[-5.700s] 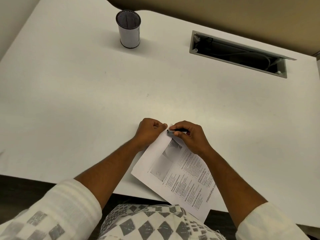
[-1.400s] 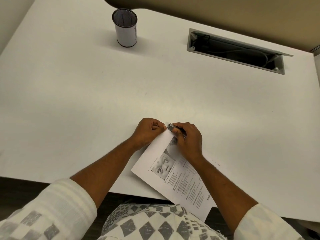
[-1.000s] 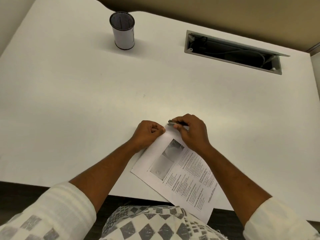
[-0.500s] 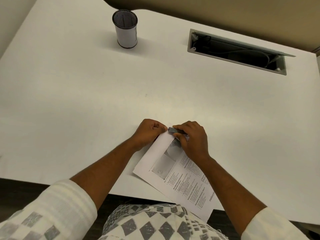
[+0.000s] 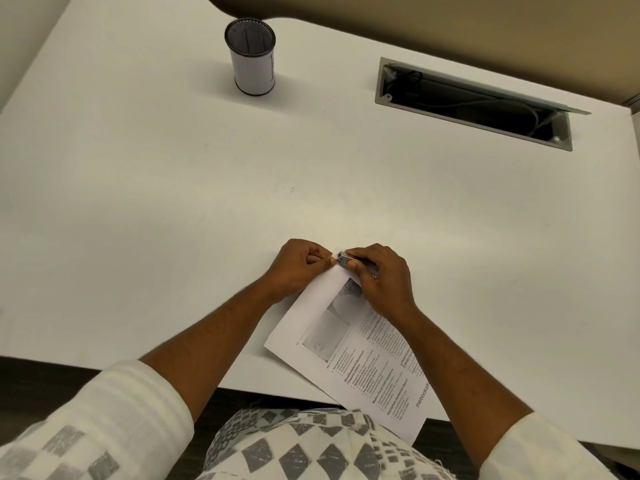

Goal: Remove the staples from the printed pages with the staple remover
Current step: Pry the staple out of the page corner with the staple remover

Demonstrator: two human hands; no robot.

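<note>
1. The remover [image 5: 346, 260] is back at the top corner of the pages [image 5: 349, 348] now; a second ago the right hand [image 5: 382, 282] had it lifted a touch beyond that corner, and half a second ago it was dropping in again.
2. The top sheet lies flat, grey picture showing. Just before that lift it was turned up and showed a different printed picture.
3. My read: this is another bite at the same corner staple, so the step is not finished. I cannot see the staple itself; it is too small and the fingers hide it.
4. The right hand's grip is closed around the remover, thumb and fingers pinching its body, only the metal nose sticking out.
5. The left hand [image 5: 299, 268] is curled shut, fingertips pressing the paper corner down right beside the remover's nose, nearly touching it.
6. The remover's long axis runs roughly across the view, tilted a little, nose pointing toward the left hand and tail buried under the right palm.
7. The pages run long on a diagonal, from that pinned corner down toward the person, their near end hanging off the surface [image 5: 173, 202] edge.
8. Far beyond the pages stands a cup [image 5: 251, 60], and a cable slot [image 5: 474, 103] lies well apart from them.
</note>
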